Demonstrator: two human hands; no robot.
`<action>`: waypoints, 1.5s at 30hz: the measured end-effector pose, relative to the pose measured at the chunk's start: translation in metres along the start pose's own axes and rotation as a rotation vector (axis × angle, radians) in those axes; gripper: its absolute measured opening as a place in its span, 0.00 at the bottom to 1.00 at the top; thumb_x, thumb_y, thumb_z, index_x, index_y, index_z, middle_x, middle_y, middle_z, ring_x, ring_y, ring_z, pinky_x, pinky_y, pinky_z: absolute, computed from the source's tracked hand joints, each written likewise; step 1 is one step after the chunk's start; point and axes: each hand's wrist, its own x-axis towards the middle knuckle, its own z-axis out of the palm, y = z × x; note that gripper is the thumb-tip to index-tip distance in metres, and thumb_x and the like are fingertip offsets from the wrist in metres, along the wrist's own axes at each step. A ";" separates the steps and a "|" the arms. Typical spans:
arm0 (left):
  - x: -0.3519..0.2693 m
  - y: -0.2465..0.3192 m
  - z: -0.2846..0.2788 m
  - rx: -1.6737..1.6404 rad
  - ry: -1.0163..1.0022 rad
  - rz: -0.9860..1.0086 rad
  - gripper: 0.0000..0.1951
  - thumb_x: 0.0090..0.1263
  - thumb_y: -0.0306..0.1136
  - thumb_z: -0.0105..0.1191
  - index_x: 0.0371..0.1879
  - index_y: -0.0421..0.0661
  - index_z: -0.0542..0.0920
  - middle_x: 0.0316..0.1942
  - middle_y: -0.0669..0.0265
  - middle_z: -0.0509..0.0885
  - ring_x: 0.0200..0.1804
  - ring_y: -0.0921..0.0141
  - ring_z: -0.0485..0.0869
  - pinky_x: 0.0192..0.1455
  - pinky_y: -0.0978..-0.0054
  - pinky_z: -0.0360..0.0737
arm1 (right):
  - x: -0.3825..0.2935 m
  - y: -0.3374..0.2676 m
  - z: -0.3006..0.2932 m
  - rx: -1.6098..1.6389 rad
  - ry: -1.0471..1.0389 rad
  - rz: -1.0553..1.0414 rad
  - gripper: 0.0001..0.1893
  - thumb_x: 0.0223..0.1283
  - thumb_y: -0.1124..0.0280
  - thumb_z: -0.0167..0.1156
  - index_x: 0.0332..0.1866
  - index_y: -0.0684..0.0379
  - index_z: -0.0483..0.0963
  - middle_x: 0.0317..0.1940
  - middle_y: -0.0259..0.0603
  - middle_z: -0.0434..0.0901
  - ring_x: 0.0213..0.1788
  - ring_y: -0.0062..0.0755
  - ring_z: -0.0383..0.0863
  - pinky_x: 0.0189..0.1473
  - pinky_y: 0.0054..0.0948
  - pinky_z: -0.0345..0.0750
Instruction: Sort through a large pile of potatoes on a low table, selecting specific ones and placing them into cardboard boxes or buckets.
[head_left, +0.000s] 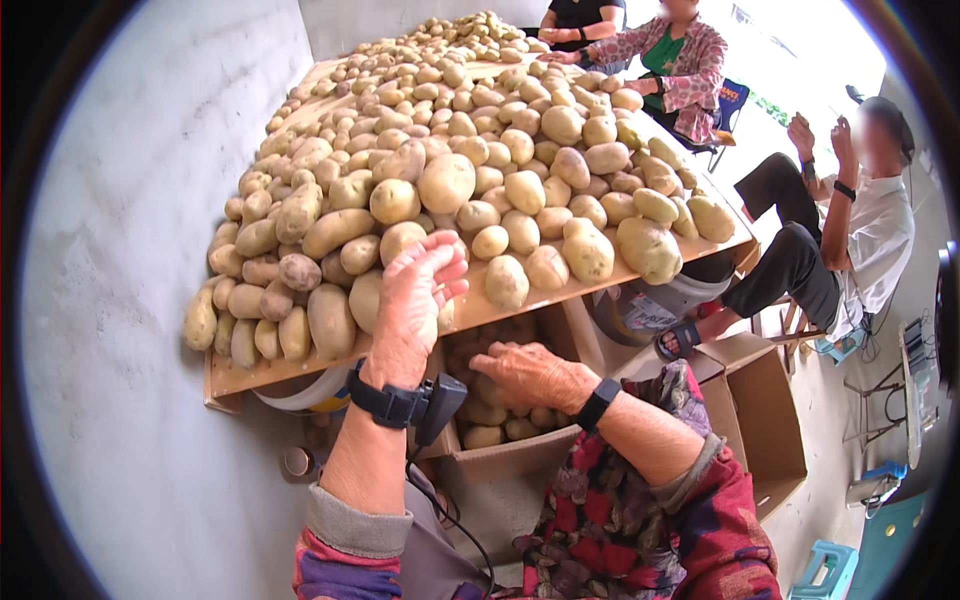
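Potatoes (448, 184) lie heaped over a wooden tabletop (480, 306) in front of me. My left hand (415, 300) is raised at the front edge of the heap, fingers apart and nothing held in them. A potato (365, 300) sits close behind its wrist side. Lower down, my right hand (536, 377) reaches over an open cardboard box (517, 457) below the table edge, its fingers bent. More potatoes (484, 437) fill the box bottom. The underside of the right hand is hidden, so I cannot tell whether it grips one.
Buckets (660, 296) stand under the table. Another open cardboard box (765, 405) is on the floor at right, near a seated person's sandalled foot (679, 339). Two more people sit along the table's far right side. A wall (150, 225) borders the left; a blue stool (825, 570) is lower right.
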 end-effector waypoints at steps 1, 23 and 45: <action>0.001 -0.002 0.001 -0.011 -0.001 -0.016 0.11 0.69 0.29 0.50 0.48 0.43 0.77 0.39 0.63 0.83 0.42 0.70 0.82 0.44 0.71 0.81 | -0.001 -0.001 -0.001 0.040 -0.031 -0.002 0.25 0.49 0.69 0.62 0.54 0.59 0.68 0.42 0.49 0.75 0.47 0.50 0.78 0.47 0.42 0.78; 0.004 -0.022 0.011 -0.230 0.030 -0.141 0.10 0.69 0.29 0.50 0.47 0.44 0.76 0.38 0.63 0.83 0.41 0.69 0.83 0.44 0.69 0.81 | -0.001 0.003 -0.015 0.123 -0.168 0.022 0.19 0.54 0.66 0.61 0.50 0.60 0.69 0.37 0.50 0.80 0.46 0.51 0.79 0.48 0.43 0.75; 0.007 -0.025 0.018 -0.347 0.118 -0.094 0.12 0.67 0.30 0.51 0.49 0.45 0.76 0.39 0.65 0.81 0.42 0.70 0.81 0.44 0.71 0.81 | 0.006 0.008 -0.102 0.501 0.368 0.213 0.16 0.56 0.68 0.62 0.48 0.62 0.75 0.32 0.45 0.83 0.36 0.37 0.83 0.40 0.32 0.78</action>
